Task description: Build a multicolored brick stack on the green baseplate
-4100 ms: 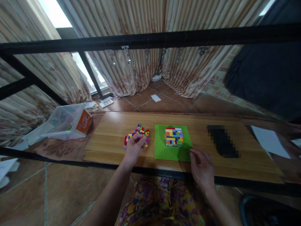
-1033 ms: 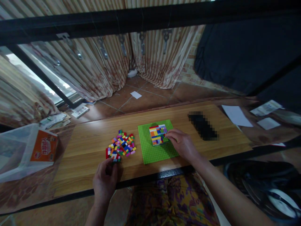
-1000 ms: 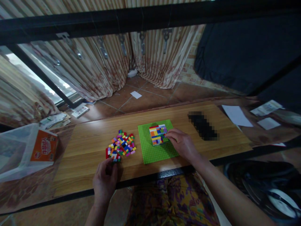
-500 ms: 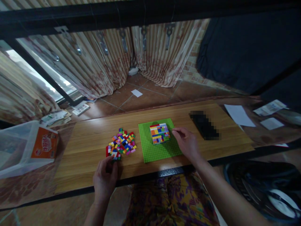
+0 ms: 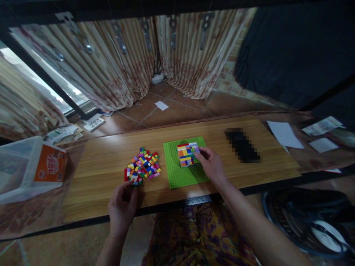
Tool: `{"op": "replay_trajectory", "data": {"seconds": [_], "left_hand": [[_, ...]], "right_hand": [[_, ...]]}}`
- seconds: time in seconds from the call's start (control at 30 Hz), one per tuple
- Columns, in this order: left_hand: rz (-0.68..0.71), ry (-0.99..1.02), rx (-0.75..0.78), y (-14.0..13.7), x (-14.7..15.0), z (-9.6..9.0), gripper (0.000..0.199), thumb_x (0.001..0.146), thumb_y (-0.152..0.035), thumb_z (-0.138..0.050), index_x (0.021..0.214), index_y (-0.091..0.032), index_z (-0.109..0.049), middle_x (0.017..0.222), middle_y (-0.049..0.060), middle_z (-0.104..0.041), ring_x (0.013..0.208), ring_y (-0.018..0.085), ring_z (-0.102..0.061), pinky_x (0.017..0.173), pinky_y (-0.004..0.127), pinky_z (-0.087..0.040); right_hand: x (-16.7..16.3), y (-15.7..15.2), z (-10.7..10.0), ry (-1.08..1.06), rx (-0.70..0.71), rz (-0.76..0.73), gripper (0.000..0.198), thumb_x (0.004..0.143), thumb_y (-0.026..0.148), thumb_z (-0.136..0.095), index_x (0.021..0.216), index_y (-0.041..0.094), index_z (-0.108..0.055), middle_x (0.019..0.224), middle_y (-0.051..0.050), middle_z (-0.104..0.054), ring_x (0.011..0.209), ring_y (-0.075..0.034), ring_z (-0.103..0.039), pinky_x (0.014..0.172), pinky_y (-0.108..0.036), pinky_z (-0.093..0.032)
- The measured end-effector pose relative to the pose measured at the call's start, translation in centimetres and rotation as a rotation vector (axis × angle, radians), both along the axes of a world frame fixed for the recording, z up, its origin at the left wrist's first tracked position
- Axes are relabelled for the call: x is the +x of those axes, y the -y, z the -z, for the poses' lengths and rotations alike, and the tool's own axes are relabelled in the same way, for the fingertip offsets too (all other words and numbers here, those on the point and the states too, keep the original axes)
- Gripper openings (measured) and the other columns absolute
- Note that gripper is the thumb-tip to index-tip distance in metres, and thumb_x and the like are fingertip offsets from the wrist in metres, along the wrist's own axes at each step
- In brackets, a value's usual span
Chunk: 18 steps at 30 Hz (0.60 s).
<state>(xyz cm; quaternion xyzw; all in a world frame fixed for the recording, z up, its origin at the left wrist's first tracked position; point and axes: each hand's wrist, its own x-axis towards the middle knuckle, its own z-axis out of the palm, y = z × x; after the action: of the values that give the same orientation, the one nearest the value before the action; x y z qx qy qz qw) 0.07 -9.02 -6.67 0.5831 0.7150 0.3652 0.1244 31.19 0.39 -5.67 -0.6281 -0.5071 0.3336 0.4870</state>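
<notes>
A block of many coloured toy bricks [image 5: 186, 155] sits on a green studded baseplate [image 5: 176, 181]. At the block's right edge is my right hand [image 5: 212, 164], its thumb and fingers pinched together over the top corner. Whatever lies between those fingertips is hidden. To the left, loose toy bricks [image 5: 145, 164] lie in a pile on the wooden board. My left hand [image 5: 122, 203] rests at the near edge of this pile, fingers curled and the thumb apart from them. Nothing shows in its grasp.
The wooden board [image 5: 97, 166] carries a dark pixelated object [image 5: 242, 146] at its right. White paper [image 5: 284, 133] lies past the right end. A clear plastic bin [image 5: 19, 166] with an orange label stands at far left. Striped curtains [image 5: 183, 62] hang behind.
My right hand has moved left, from beside the brick block onto its right edge. The left hand stays by the pile. The whole view has shifted slightly.
</notes>
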Motion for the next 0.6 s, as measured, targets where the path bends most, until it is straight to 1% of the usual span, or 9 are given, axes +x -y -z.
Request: {"op": "replay_trajectory", "data": {"seconds": [0.1,0.2,0.27,0.33,0.4,0.43,0.5,0.6], "left_hand": [[-0.011,0.069,0.002,0.0,0.2,-0.4,0.031,0.079,-0.036,-0.062,0.103,-0.017,-0.064,0.075,0.001,-0.063,0.063,0.014,-0.06,0.064,0.027,-0.051],[-0.037,0.202,0.001,0.2,0.6,-0.7,0.032,0.077,-0.035,-0.065,0.102,-0.016,-0.064,0.077,0.002,-0.066,0.067,0.015,-0.062,0.065,0.027,-0.052],[-0.041,0.33,0.018,0.5,1.2,-1.0,0.033,0.075,-0.035,-0.067,0.102,-0.016,-0.063,0.088,0.005,-0.069,0.078,0.018,-0.066,0.073,0.03,-0.054],[-0.02,0.466,0.03,0.8,2.3,-1.5,0.031,0.075,-0.035,-0.068,0.099,-0.017,-0.063,0.099,0.006,-0.069,0.09,0.02,-0.066,0.084,0.034,-0.054],[0.025,0.598,-0.009,1.1,4.0,-2.1,0.026,0.074,-0.034,-0.07,0.093,-0.018,-0.065,0.101,0.006,-0.068,0.096,0.021,-0.065,0.089,0.035,-0.052],[0.044,0.672,-0.049,1.1,5.0,-2.5,0.024,0.073,-0.033,-0.071,0.091,-0.018,-0.066,0.1,0.006,-0.068,0.098,0.021,-0.064,0.089,0.035,-0.052],[0.067,0.86,-0.135,1.1,7.1,-3.2,0.025,0.071,-0.031,-0.074,0.091,-0.018,-0.067,0.097,0.005,-0.069,0.094,0.019,-0.064,0.086,0.031,-0.052],[0.103,1.188,-0.294,0.5,10.1,-3.9,0.033,0.069,-0.03,-0.078,0.098,-0.02,-0.067,0.094,0.003,-0.069,0.079,0.014,-0.065,0.074,0.026,-0.052]], "right_hand": [[-0.2,-0.1,0.2,-0.018,0.013,0.001,0.037,0.079,0.045,-0.066,0.102,0.017,-0.068,0.099,-0.011,-0.073,0.087,-0.022,-0.069,0.082,-0.04,-0.053],[0.0,-0.2,0.4,-0.028,-0.001,-0.016,0.038,0.079,0.045,-0.066,0.104,0.017,-0.067,0.101,-0.011,-0.073,0.087,-0.022,-0.068,0.081,-0.039,-0.053],[0.3,0.0,0.3,-0.052,0.012,-0.001,0.039,0.08,0.045,-0.065,0.106,0.016,-0.066,0.101,-0.011,-0.073,0.087,-0.022,-0.068,0.08,-0.038,-0.053],[0.5,0.7,-0.1,-0.071,0.057,0.05,0.037,0.083,0.045,-0.06,0.107,0.017,-0.065,0.101,-0.011,-0.072,0.088,-0.021,-0.067,0.079,-0.037,-0.053],[0.5,2.0,-1.0,-0.068,0.102,0.08,0.033,0.086,0.044,-0.057,0.104,0.018,-0.066,0.1,-0.01,-0.071,0.089,-0.021,-0.066,0.079,-0.037,-0.053],[0.3,2.9,-1.6,-0.058,0.112,0.065,0.03,0.087,0.043,-0.056,0.101,0.02,-0.067,0.098,-0.008,-0.071,0.088,-0.021,-0.066,0.079,-0.036,-0.052],[-0.3,4.9,-2.9,-0.044,0.108,-0.047,0.022,0.087,0.038,-0.057,0.098,0.022,-0.069,0.097,-0.006,-0.07,0.089,-0.019,-0.065,0.079,-0.034,-0.052],[-1.7,7.9,-4.4,-0.025,0.093,-0.273,0.019,0.086,0.031,-0.06,0.103,0.026,-0.068,0.098,-0.003,-0.068,0.084,-0.017,-0.064,0.077,-0.031,-0.053]]}}
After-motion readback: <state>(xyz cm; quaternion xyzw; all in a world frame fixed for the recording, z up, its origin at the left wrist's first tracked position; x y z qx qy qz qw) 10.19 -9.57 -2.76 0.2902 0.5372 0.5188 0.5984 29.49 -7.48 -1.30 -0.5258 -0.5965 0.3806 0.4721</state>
